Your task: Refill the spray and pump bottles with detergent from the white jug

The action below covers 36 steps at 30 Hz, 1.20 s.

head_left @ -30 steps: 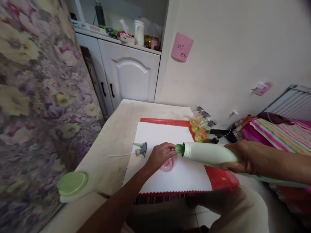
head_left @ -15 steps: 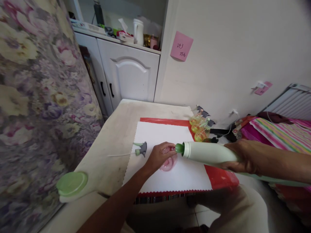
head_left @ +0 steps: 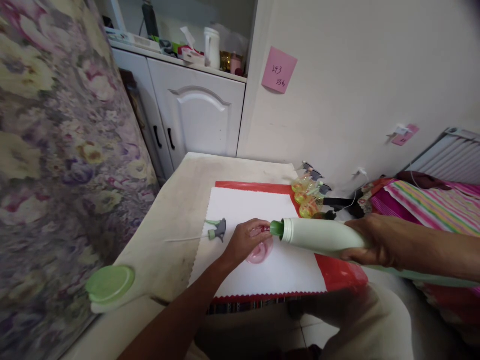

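Observation:
My left hand (head_left: 245, 240) is closed round the neck of a see-through pink bottle (head_left: 258, 254), which stands on a white sheet (head_left: 270, 280). From the right, my right hand (head_left: 369, 242) grips a pale green bottle (head_left: 318, 234) lying almost level in the air. Its darker green spout (head_left: 276, 228) is at the fingers of my left hand, by the pink bottle's mouth. Whether liquid is flowing I cannot tell. Left of my left hand lies a grey and green spray head (head_left: 218, 231) with a thin white tube.
Several yellowish clear spray bottles (head_left: 307, 200) stand at the table's right back corner. A green lid (head_left: 110, 284) lies at the lower left. Red sheeting (head_left: 341, 275) shows under the white sheet. A floral curtain (head_left: 75, 150) hangs at left, and a white cabinet (head_left: 200, 110) stands behind.
Almost nothing differs; the whole view has shifted very slightly. Both hands keep their holds, and the spout stays at the pink bottle's mouth.

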Each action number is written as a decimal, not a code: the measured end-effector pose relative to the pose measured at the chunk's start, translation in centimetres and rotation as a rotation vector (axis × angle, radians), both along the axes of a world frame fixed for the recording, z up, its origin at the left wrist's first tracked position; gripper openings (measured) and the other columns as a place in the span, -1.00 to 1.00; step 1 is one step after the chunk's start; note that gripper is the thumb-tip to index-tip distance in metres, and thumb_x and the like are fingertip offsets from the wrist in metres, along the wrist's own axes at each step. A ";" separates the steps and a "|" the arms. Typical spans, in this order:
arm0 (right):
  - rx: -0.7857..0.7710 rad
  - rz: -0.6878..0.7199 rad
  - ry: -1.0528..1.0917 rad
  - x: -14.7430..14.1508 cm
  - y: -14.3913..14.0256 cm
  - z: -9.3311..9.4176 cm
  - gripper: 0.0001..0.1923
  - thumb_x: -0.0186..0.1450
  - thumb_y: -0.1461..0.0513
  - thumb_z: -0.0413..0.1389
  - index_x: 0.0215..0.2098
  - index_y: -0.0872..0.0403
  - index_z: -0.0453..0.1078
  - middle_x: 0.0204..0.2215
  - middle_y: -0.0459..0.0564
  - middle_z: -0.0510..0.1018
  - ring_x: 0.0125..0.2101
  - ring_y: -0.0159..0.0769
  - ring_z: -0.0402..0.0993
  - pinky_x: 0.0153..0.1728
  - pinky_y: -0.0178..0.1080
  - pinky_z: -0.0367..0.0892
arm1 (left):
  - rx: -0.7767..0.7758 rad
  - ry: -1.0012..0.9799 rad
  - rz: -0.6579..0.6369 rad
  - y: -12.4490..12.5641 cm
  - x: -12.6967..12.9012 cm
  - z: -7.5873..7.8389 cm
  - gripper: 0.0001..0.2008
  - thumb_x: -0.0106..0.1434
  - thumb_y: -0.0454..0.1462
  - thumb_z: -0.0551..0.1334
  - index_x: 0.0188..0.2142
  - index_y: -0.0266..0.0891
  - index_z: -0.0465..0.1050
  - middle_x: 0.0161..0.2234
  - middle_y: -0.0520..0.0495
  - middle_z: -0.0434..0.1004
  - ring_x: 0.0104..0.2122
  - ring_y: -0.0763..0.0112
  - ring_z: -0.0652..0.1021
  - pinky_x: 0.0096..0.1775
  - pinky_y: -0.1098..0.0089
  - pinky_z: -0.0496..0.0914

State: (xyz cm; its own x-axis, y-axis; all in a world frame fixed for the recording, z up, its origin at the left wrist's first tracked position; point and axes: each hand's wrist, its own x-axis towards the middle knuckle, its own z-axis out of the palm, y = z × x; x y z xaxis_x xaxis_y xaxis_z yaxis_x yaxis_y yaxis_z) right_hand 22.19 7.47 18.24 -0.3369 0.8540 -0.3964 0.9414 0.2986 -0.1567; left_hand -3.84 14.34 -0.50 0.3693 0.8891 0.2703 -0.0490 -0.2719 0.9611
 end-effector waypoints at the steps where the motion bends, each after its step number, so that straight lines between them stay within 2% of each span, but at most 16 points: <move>1: -0.004 0.002 0.002 0.0 0.0 0.0 -0.54 0.24 -0.14 0.01 -0.36 0.07 0.38 -0.55 -0.07 0.52 -0.59 -0.35 0.39 -0.63 -0.38 0.09 | 0.000 -0.002 -0.001 0.0 0.0 0.0 -0.81 0.15 -0.23 0.29 -0.23 -0.22 0.53 -0.24 -0.07 0.57 -0.18 0.29 0.53 -0.05 0.27 0.36; 14: -0.010 0.020 -0.010 0.2 0.1 -0.1 -0.52 0.26 -0.17 -0.04 -0.36 0.05 0.36 -0.52 -0.09 0.52 -0.57 -0.34 0.41 -0.63 -0.38 0.12 | 0.023 0.016 0.001 -0.1 0.0 0.0 -0.82 0.16 -0.23 0.28 -0.23 -0.21 0.54 -0.25 -0.09 0.57 -0.20 0.29 0.52 -0.08 0.30 0.36; 21: -0.004 0.033 -0.020 0.3 0.2 -0.1 -0.59 0.24 -0.13 0.04 -0.34 0.04 0.36 -0.54 -0.11 0.52 -0.57 -0.32 0.43 -0.62 -0.38 0.11 | 0.009 0.008 0.003 0.0 0.0 0.0 -0.80 0.15 -0.22 0.30 -0.23 -0.24 0.54 -0.24 -0.08 0.57 -0.19 0.29 0.53 -0.07 0.31 0.36; 27: -0.004 0.036 -0.009 -0.2 0.0 0.2 -0.59 0.25 -0.12 0.01 -0.37 0.04 0.35 -0.55 -0.12 0.50 -0.58 -0.36 0.40 -0.64 -0.39 0.09 | -0.005 -0.011 -0.006 -0.1 0.0 0.1 -0.80 0.15 -0.23 0.30 -0.23 -0.24 0.54 -0.23 -0.09 0.57 -0.17 0.28 0.53 -0.03 0.29 0.36; 36: -0.005 -0.006 -0.048 -0.8 0.0 0.6 -0.65 0.21 -0.07 0.09 -0.35 0.04 0.39 -0.56 -0.13 0.52 -0.58 -0.36 0.40 -0.63 -0.39 0.10 | -0.018 -0.010 -0.014 0.0 0.1 0.1 -0.80 0.15 -0.23 0.30 -0.22 -0.24 0.55 -0.23 -0.10 0.57 -0.16 0.27 0.53 -0.02 0.27 0.36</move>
